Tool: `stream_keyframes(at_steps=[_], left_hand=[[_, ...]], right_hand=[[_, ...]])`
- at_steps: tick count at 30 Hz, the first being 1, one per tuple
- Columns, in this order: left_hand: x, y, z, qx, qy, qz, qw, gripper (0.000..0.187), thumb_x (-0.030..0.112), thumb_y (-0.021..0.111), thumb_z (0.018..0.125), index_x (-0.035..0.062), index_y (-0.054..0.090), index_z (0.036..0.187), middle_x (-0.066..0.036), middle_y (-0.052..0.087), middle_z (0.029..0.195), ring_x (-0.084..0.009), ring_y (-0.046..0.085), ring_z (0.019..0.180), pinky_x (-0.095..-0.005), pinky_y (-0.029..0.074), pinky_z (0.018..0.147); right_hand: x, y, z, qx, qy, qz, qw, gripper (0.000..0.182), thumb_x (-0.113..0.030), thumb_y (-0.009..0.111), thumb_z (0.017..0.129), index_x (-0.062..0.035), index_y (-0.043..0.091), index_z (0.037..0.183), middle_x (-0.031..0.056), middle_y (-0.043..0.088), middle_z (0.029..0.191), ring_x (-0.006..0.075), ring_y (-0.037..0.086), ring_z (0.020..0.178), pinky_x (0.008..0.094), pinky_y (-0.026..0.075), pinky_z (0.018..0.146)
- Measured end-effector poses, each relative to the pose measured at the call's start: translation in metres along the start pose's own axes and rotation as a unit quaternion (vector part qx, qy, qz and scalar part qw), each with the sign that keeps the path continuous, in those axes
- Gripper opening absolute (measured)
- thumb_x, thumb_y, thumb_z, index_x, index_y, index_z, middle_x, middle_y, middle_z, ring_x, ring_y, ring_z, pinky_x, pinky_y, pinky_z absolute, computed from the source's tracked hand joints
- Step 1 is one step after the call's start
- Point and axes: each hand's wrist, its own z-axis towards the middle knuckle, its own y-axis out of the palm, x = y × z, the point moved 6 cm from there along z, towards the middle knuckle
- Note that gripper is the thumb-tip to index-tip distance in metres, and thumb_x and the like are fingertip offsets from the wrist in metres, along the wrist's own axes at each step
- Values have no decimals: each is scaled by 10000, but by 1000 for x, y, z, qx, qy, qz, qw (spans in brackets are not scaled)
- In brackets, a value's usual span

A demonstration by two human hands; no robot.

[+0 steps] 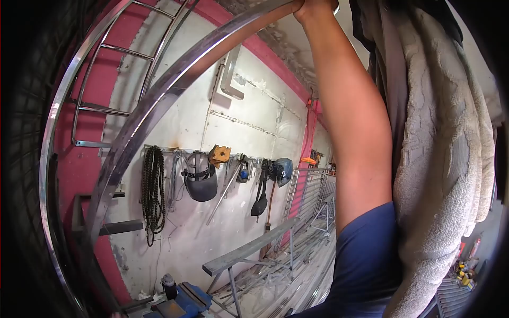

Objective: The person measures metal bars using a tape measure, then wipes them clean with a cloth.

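Observation:
My right hand [317, 6] is raised at the top edge, closed round the upper end of a long, shiny metal tube [159, 82]. Part of the hand is cut off by the frame. The tube looks curved and slants down to the lower left. My bare forearm and dark blue sleeve [366, 254] rise from the bottom. A grey, textured cloth [435, 138] hangs close beside the arm on the right. My left hand cannot be made out.
A metal ladder-like frame [106, 108] stands at left. Chains [154, 196], a dark visor [201, 183] and tools hang on the wall. Below are a long metal trestle [249, 249], a blue vise-like tool [183, 302] and metal bars. Small containers [465, 275] sit at lower right.

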Motion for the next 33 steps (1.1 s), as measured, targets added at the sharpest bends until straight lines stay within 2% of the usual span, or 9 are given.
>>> stream_keyframes(at_steps=[1,2,6,15,24,27,28,31,33], left_hand=[[-6,21,22,4,9,-13,1000,299,184,762,945,-9,636,1135,-147,610,917,-326,664,826,-476,594,774],[-23,48,-3,-47,-63,-65,995,557,-31,652,931,-79,527,1471,-276,585,1473,-413,587,1346,-491,443,1181],[-85,121,25,-66,-152,-3,986,840,25,694,875,-51,315,1622,-319,368,1637,-500,394,1505,-547,329,1265],[-209,197,9,-71,-180,23,981,779,-27,681,843,-24,425,1578,-261,522,1538,-419,453,1492,-498,326,1261],[-300,212,-102,-267,-272,-43,924,811,527,653,1002,-80,491,1516,-312,536,1521,-477,480,1455,-502,351,1229],[-305,219,-92,-305,-341,-2,890,931,647,691,946,-87,515,1490,-334,550,1496,-493,478,1448,-494,353,1230],[-305,216,-83,-334,-360,35,870,939,656,695,939,-87,518,1486,-336,553,1490,-491,483,1444,-493,354,1230],[-287,212,-54,-263,-317,25,911,897,636,715,932,-65,549,1466,-327,580,1458,-486,521,1409,-503,387,1199],[-264,215,-24,-211,-272,-56,937,801,568,743,935,-40,589,1433,-308,627,1395,-480,583,1334,-511,446,1130]], right_hand=[[6,-4,4,-10,0,5,1000,177,-50,527,968,2,547,1136,165,568,954,304,584,750,442,583,558],[11,-8,6,-7,4,-2,1000,152,-48,534,962,-7,556,1107,159,565,946,311,577,761,457,574,578],[30,-13,15,25,50,13,998,105,-77,561,970,-47,556,1070,140,567,940,301,563,767,448,572,604],[45,-11,3,17,72,-64,995,156,-137,574,1022,-55,586,1155,125,615,1023,302,636,835,486,619,643],[93,-12,25,-34,92,-89,991,311,-303,534,1067,-26,615,1184,134,666,1103,302,702,838,428,617,613],[153,-17,51,-117,247,-196,942,400,-362,512,1077,2,614,1209,145,668,1132,272,682,800,416,576,575],[144,28,-35,-90,282,31,955,396,-373,531,1067,3,608,1162,156,665,1056,240,635,702,402,531,542],[187,36,-92,-78,22,-272,959,381,-350,537,1054,18,595,1139,159,624,905,237,572,613,435,524,536],[175,55,-171,-8,-11,-181,983,338,-292,557,1036,21,595,1157,169,623,900,264,592,631,453,531,548]])
